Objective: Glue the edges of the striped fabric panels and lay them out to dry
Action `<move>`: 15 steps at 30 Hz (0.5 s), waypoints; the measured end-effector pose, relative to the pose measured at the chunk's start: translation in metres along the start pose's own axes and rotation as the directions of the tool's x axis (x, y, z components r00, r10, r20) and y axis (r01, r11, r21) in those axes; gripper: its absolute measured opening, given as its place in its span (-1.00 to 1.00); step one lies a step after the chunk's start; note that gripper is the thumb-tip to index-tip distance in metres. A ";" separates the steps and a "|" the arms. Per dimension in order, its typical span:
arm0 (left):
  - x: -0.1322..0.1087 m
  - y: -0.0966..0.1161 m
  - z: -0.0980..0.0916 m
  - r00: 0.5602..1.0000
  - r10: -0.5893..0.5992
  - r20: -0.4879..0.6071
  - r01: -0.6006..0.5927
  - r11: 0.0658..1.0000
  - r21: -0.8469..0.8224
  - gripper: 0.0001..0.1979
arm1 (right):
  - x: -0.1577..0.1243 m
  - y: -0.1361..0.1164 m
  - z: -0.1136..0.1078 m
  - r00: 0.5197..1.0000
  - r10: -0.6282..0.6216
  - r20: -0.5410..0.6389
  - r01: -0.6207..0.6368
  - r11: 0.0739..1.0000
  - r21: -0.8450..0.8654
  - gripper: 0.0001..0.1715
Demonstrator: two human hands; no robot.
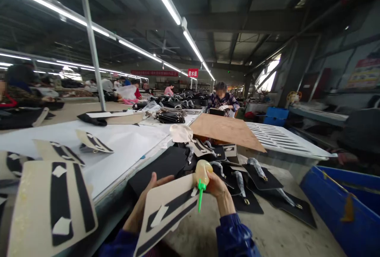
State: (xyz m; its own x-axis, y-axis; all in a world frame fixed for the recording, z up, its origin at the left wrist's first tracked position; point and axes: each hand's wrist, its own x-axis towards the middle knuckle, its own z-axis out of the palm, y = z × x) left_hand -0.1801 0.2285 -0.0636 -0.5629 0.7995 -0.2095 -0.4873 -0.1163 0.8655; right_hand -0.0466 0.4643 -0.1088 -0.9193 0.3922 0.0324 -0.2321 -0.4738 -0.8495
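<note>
Factory hall w/ long strip lights overhead; grey worktable (267,225) runs under the hands, white sheet (124,146) on the bench at 10 o'clock, blue bin (341,209) at 3 o'clock, plywood board (225,130) at 12; other people sit at benches well beyond. Left hand (145,201) is closed on the far edge of a beige panel (166,213) w/ black strips, thumb showing over the top edge, rest of the fingers hidden behind; panel sits low centre, tilted up toward the camera. Right hand (216,187) is wrapped round a squeeze bottle (202,174), green nozzle (201,197) pointing down at the panel's right edge; can't tell if it touches. Panel looks light, thin, semi-stiff, prob. bends if held by one corner; best gripped along an edge, clear of the strips. Bottle looks soft-walled; hold mid-body, squeeze gently. Black pieces (261,181) w/ metal fittings lie just past the hands at 1 o'clock; similar finished panels (53,209) at 9.
</note>
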 end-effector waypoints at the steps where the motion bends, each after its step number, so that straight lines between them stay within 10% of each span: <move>1: -0.015 -0.002 -0.001 0.999 -0.014 0.042 0.015 1.000 -0.024 -0.20 | 0.001 0.001 -0.006 1.000 -0.002 -0.027 0.002 1.000 0.025 -0.71; 10: -0.076 -0.010 0.004 0.952 0.233 0.197 -0.223 0.972 -0.075 -0.06 | 0.001 -0.012 -0.018 0.984 0.014 -0.179 0.006 0.993 0.115 -0.77; 15: -0.069 -0.010 0.005 0.989 0.127 -0.073 -0.116 0.982 0.147 -0.30 | 0.000 -0.014 -0.010 0.981 0.004 -0.194 0.017 0.994 0.107 -0.72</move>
State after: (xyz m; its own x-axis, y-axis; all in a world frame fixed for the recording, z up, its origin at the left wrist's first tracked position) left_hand -0.1329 0.1778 -0.0558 -0.6673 0.7333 -0.1301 -0.3156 -0.1203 0.9412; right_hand -0.0399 0.4789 -0.1026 -0.8410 0.5359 -0.0741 -0.2804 -0.5490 -0.7874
